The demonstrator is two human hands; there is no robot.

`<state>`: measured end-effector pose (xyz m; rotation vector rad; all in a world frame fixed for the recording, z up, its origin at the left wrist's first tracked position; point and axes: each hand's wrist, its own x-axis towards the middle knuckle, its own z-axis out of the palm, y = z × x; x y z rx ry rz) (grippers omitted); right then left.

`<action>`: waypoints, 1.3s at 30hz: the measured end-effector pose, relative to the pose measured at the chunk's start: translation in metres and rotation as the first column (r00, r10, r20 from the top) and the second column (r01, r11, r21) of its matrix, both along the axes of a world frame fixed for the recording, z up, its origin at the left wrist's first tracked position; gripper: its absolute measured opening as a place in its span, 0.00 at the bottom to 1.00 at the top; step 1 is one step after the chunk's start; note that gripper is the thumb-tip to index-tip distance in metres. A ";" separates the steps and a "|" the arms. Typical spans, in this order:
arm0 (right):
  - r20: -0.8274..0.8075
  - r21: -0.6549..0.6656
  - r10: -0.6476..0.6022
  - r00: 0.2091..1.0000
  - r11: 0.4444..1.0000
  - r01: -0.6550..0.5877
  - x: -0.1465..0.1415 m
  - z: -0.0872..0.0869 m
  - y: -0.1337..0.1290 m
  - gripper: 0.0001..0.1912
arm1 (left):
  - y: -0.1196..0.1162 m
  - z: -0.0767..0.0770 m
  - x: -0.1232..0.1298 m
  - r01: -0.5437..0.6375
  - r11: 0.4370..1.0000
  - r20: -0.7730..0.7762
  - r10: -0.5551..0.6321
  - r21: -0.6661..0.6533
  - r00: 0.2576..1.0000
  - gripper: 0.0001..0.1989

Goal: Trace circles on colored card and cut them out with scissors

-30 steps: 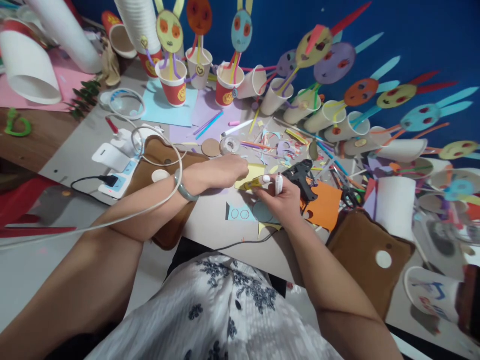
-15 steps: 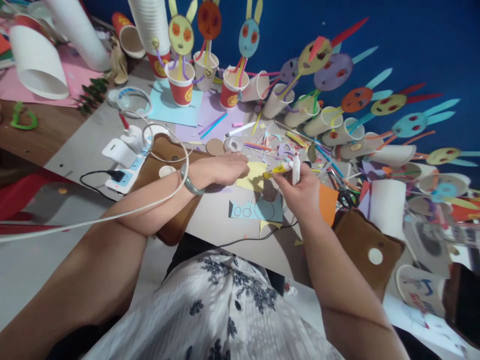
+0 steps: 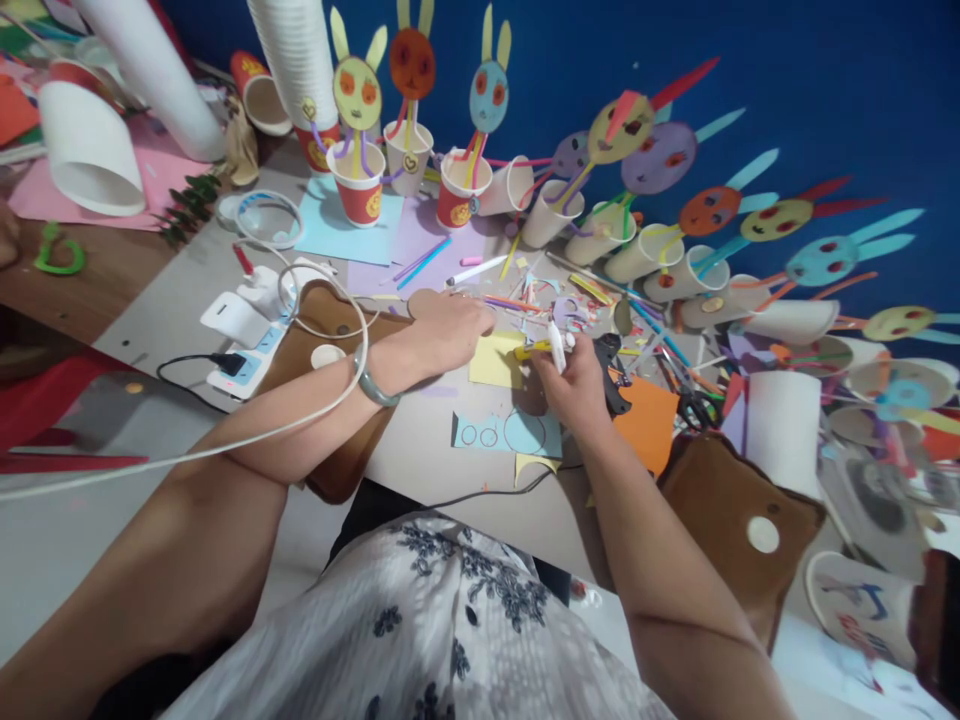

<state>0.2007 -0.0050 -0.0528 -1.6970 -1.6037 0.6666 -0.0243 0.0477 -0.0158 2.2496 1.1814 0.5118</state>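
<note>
My left hand [image 3: 450, 330] lies palm down with its fingers bent at the upper left edge of a yellow paper piece [image 3: 493, 360]. Whatever is under those fingers is hidden. My right hand [image 3: 577, 385] grips a yellow and white pen-like tool [image 3: 534, 349], its yellow part over the right edge of the yellow paper and its white part sticking up. Below lies a light blue paper strip [image 3: 499, 434] with drawn circles, two small and one large. A yellow offcut [image 3: 534, 467] touches its lower edge. Against my right hand sits a black object [image 3: 616, 372], its kind unclear.
Paper cups [image 3: 358, 190] with rabbit-faced figures line the blue wall. Paper scraps and pipe cleaners [image 3: 424, 263] litter the middle. A power strip [image 3: 255, 350] is at left, with a white cable [image 3: 300, 418] over my left forearm. Scissors [image 3: 697, 408] and orange paper [image 3: 641, 425] lie right.
My left hand has moved slightly up and over the clear tape roll, which no longer shows. My right hand has shifted slightly left and down with the pen-like tool; the black object beside it shows more.
</note>
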 end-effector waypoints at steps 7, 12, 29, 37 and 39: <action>0.019 -0.016 0.033 0.999 0.999 -0.032 0.004 -0.001 -0.001 0.16 | -0.016 0.012 0.005 0.370 0.929 -0.325 -0.341 0.030 0.882 0.11; -0.034 0.024 0.023 0.999 0.999 -0.022 0.008 -0.004 -0.001 0.17 | -0.025 0.005 0.002 0.483 0.875 -0.451 -0.428 0.010 0.784 0.20; -0.005 0.013 0.075 0.997 0.997 -0.075 0.002 0.003 -0.004 0.15 | -0.020 0.017 0.002 0.558 0.830 -0.365 -0.524 -0.017 0.769 0.12; 0.010 0.001 0.058 0.998 0.998 -0.058 0.002 0.006 -0.004 0.15 | -0.030 0.007 0.002 0.520 0.854 -0.429 -0.473 -0.011 0.769 0.21; -0.003 -0.009 0.046 0.999 0.999 -0.046 0.002 0.007 -0.004 0.16 | -0.029 0.011 0.000 0.534 0.845 -0.432 -0.489 -0.019 0.758 0.18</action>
